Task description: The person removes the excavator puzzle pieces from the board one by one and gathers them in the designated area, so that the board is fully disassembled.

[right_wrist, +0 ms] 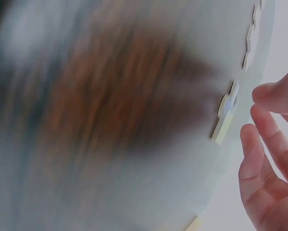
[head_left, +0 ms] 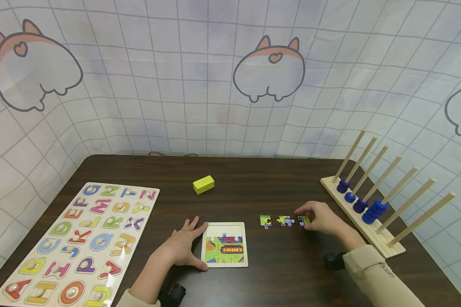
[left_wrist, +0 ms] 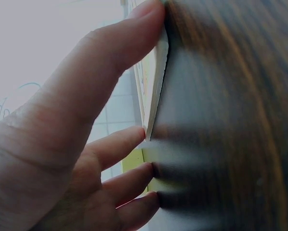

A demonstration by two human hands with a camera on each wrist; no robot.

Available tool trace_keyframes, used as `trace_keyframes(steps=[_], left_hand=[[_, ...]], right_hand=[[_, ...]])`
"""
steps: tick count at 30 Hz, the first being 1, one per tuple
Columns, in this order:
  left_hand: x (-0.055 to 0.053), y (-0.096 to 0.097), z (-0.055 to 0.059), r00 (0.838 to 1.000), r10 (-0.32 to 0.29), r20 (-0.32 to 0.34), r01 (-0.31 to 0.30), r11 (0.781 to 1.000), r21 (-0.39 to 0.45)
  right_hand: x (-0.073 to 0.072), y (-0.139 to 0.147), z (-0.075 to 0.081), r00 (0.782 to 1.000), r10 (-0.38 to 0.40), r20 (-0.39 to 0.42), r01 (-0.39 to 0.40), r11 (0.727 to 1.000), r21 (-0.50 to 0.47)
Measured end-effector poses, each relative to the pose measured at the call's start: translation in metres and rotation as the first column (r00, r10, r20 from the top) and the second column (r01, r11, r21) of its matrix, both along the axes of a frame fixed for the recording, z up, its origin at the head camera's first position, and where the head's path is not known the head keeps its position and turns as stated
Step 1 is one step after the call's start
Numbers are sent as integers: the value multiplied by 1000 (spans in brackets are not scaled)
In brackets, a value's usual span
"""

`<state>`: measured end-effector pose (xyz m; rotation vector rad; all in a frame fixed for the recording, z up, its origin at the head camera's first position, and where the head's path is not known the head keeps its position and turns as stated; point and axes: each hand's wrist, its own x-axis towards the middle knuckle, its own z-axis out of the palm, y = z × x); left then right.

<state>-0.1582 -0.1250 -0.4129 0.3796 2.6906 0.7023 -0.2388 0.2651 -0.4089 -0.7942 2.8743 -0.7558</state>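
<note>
A square jigsaw tray [head_left: 227, 265] lies in front of the person, with joined colourful pieces [head_left: 230, 251] in its lower part and a bare white strip at its top. Spread out along the tray's left side, the left hand [head_left: 182, 245] has its thumb at the lower left corner and its index finger at the upper left. To the right of the tray are a green puzzle piece [head_left: 266, 220], a middle piece [head_left: 286, 221] and a right piece [head_left: 302, 221]. The right hand [head_left: 323, 218] hovers at the right piece; the right wrist view shows a gap between its fingertips [right_wrist: 263, 91] and that piece [right_wrist: 225, 114].
An alphabet peg board [head_left: 136, 228] covers the table's left side. Behind the tray stands a yellow block [head_left: 204, 184]. A wooden rack [head_left: 363, 221] with upright pegs and blue rings is close to the right forearm. Grid-patterned cloth [head_left: 199, 106] hangs behind the table.
</note>
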Motion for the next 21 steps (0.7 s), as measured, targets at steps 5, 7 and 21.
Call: trace_keyframes(steps=[5, 7, 21], left_hand=[[0, 0, 0, 1000, 5, 5, -5, 1000, 3], [0, 0, 0, 1000, 6, 6, -6, 1000, 6], [1, 0, 1, 1000, 14, 7, -14, 1000, 10]], right_hand=[[3, -9, 0, 1000, 19, 2, -18, 999, -26], [3, -13, -1, 1000, 31, -7, -31, 999, -37], [14, -58, 8, 993, 116, 9, -115, 988, -101]])
